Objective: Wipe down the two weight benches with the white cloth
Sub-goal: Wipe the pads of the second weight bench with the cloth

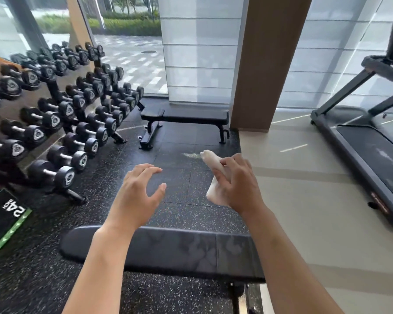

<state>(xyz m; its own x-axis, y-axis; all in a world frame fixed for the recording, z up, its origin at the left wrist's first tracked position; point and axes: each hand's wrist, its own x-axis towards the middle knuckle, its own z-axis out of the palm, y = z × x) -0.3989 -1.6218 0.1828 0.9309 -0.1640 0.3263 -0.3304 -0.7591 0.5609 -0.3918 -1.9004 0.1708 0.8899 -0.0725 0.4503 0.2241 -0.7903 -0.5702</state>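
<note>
Two black weight benches stand on the dark speckled rubber floor [179,207]. The near bench [168,250] lies crosswise just below the person's forearms, its pad showing pale, patchy smears along the right half. The far bench [186,116] sits well apart from it, beside a brown pillar [259,64] and in front of the window.

Both bare hands are raised in the air above the floor beyond the near bench, touching neither bench. The left hand [137,191] is open and empty, its fingers spread and curved, the thumb held out to the right. The right hand [237,183] is closed around the white cloth [213,175], which is bunched into a roll; one end pokes up past the fingers and the other bulges out below the palm. The two hands are near each other but not touching.

To the left, a rack of black dumbbells [64,123] climbs in rows against a mirrored wall. To the right, a treadmill [368,141] stands on pale flooring.
</note>
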